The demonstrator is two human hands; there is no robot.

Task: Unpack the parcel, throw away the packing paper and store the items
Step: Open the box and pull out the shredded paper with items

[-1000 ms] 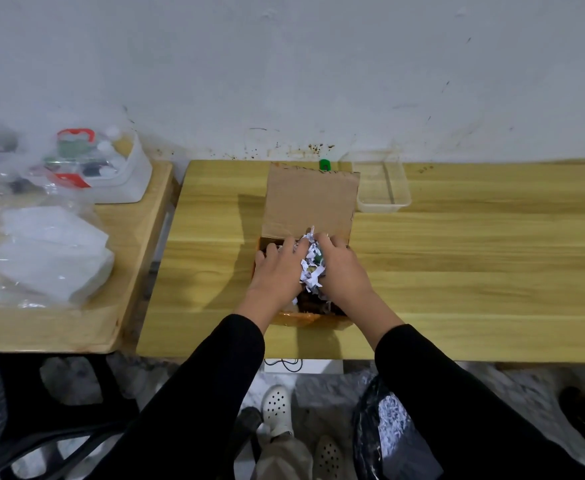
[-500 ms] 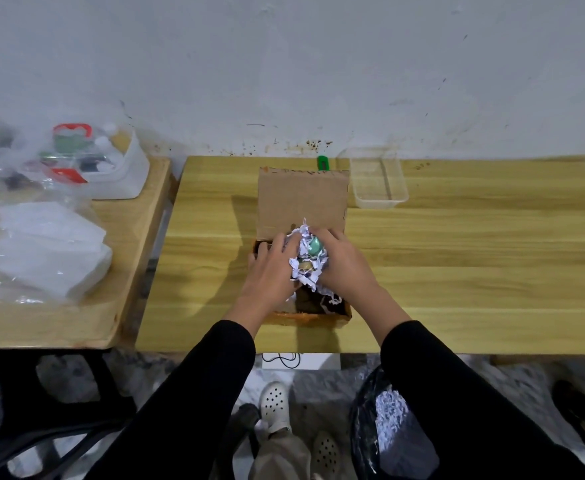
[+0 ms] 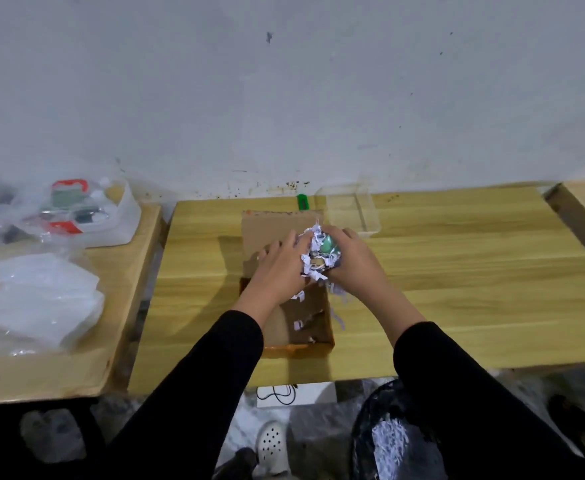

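An open cardboard parcel box lies on the wooden table, its lid flap folded back toward the wall. Above the box, my left hand and my right hand together hold a clump of shredded white packing paper. A green item and a small brownish one show inside the clump. A few paper shreds remain on the box floor, and some hang below my right hand.
A clear plastic tray stands behind the box by the wall, a green object beside it. A side table at left carries plastic bags and a white container. A black bin bag with shredded paper is under the table.
Both hands have lifted the clump of shredded paper up out of the box and away from me. The box floor is now exposed, and shreds trail down.
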